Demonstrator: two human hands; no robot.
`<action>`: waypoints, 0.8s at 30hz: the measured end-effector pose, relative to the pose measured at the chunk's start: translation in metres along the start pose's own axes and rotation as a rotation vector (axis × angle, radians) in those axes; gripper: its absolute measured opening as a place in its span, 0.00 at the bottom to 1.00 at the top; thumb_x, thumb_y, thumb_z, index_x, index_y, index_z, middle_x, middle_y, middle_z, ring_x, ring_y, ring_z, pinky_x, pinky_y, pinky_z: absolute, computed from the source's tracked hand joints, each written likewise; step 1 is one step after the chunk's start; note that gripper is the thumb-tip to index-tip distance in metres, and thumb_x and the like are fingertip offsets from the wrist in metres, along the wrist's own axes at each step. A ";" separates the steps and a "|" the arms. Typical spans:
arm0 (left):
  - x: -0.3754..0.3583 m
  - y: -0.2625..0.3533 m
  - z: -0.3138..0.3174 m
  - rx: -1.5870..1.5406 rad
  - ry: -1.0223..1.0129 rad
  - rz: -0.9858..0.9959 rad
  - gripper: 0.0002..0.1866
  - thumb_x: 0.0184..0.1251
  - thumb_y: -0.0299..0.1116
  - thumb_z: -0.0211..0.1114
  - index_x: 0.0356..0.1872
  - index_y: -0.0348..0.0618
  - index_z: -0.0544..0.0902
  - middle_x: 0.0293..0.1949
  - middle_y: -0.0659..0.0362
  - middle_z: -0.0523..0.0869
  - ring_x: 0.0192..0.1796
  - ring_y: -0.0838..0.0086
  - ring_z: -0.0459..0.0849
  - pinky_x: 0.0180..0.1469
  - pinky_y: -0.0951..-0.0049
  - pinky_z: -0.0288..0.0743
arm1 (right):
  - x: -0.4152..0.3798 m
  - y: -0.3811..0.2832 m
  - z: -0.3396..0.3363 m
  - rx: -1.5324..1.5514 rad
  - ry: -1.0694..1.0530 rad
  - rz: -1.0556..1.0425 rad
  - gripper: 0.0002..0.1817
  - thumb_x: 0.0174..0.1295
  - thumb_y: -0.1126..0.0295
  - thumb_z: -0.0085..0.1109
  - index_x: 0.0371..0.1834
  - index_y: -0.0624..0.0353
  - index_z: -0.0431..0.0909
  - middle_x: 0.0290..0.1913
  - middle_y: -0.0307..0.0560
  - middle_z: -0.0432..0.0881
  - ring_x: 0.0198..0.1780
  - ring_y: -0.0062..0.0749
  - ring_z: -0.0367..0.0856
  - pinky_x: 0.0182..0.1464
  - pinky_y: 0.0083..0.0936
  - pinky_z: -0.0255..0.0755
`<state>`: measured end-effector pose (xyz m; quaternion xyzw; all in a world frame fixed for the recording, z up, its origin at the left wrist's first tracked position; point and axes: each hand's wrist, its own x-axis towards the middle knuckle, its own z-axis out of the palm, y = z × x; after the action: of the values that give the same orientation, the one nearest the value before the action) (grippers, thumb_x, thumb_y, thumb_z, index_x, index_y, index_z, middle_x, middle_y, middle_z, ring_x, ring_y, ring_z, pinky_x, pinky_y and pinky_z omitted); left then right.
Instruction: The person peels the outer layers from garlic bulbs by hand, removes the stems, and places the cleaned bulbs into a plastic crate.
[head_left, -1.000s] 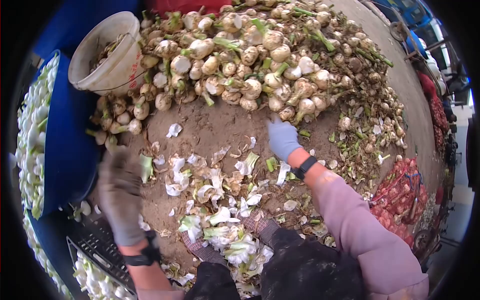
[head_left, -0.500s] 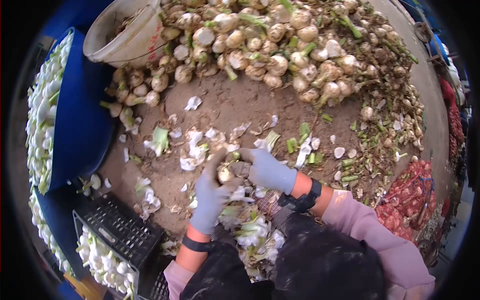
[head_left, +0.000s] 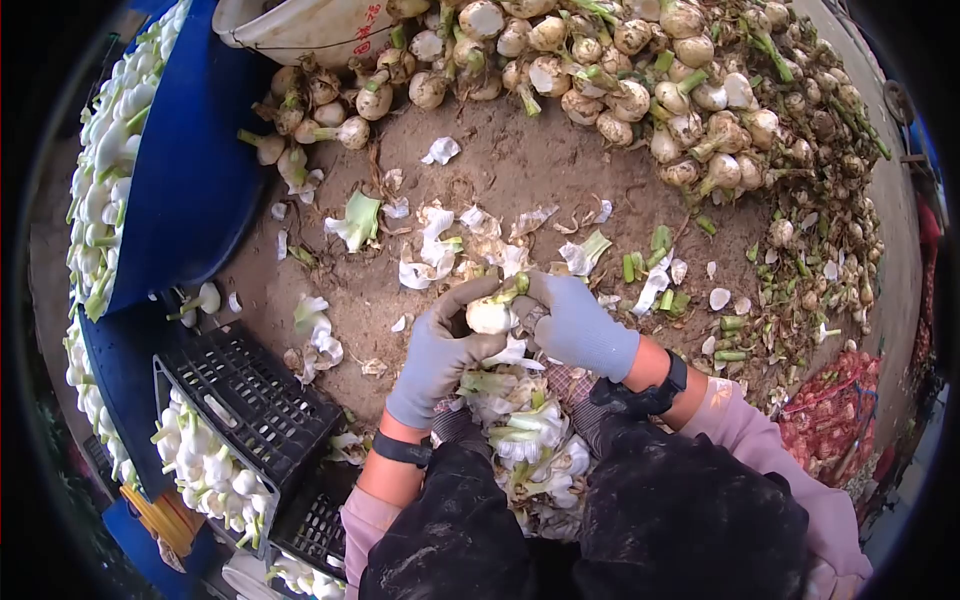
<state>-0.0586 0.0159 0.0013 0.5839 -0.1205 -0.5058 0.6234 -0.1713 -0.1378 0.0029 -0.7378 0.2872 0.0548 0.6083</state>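
Observation:
Between my two gloved hands is a whitish garlic bulb (head_left: 489, 317) with a short green stem end at its upper right. The fingers of my left hand (head_left: 440, 350) are wrapped round the bulb from the left. My right hand (head_left: 580, 325) pinches at the stem side, its fingertips partly hidden behind the bulb and thumb. Peeled skins and leaves (head_left: 530, 430) lie in a heap below the hands, between the legs. More torn white skins (head_left: 437, 240) are scattered on the soil just beyond.
A big pile of unpeeled bulbs (head_left: 630, 100) spans the far side, beside a white bucket (head_left: 310, 32). Blue containers (head_left: 190, 170) of clean white bulbs stand left, with a black crate (head_left: 250, 400) nearer. A red net bag (head_left: 830, 415) lies at right.
The view has shifted, so the surroundings sit further right and the pile higher. The bulb is now turned into clearer view, with its green stem end up between the hands.

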 end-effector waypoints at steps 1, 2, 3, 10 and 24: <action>-0.003 0.000 -0.007 -0.181 -0.090 -0.083 0.28 0.62 0.32 0.65 0.64 0.38 0.72 0.47 0.53 0.83 0.41 0.72 0.84 0.40 0.78 0.78 | -0.001 -0.006 -0.005 -0.187 -0.027 -0.019 0.10 0.58 0.68 0.58 0.34 0.66 0.75 0.25 0.60 0.78 0.31 0.56 0.80 0.33 0.44 0.70; -0.004 0.000 -0.011 -0.361 -0.178 -0.162 0.28 0.69 0.40 0.61 0.66 0.39 0.70 0.43 0.54 0.84 0.33 0.74 0.83 0.31 0.81 0.76 | -0.001 -0.009 -0.007 -0.374 -0.054 -0.044 0.09 0.55 0.71 0.58 0.36 0.64 0.76 0.26 0.57 0.79 0.32 0.56 0.80 0.34 0.45 0.70; -0.004 0.000 -0.006 -0.360 -0.173 -0.159 0.28 0.69 0.40 0.61 0.66 0.39 0.70 0.43 0.54 0.84 0.33 0.74 0.83 0.31 0.81 0.76 | 0.000 -0.009 -0.005 -0.373 -0.057 -0.049 0.09 0.55 0.71 0.58 0.36 0.64 0.76 0.26 0.57 0.79 0.32 0.56 0.80 0.34 0.45 0.70; -0.007 -0.005 -0.003 -0.129 -0.077 -0.102 0.29 0.75 0.55 0.49 0.67 0.46 0.67 0.43 0.61 0.83 0.40 0.80 0.81 0.37 0.80 0.76 | 0.003 0.009 0.025 0.131 0.041 -0.093 0.17 0.60 0.69 0.61 0.50 0.66 0.77 0.36 0.48 0.85 0.36 0.29 0.83 0.40 0.30 0.74; -0.010 -0.017 -0.030 0.588 0.223 0.184 0.22 0.58 0.45 0.70 0.47 0.39 0.81 0.33 0.53 0.81 0.35 0.63 0.82 0.39 0.67 0.76 | 0.002 -0.011 0.038 0.028 -0.124 -0.027 0.17 0.56 0.82 0.49 0.49 0.66 0.78 0.35 0.51 0.85 0.36 0.34 0.84 0.39 0.32 0.76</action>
<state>-0.0495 0.0448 -0.0178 0.7774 -0.2447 -0.3237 0.4806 -0.1540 -0.1018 0.0019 -0.7283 0.2395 0.0883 0.6359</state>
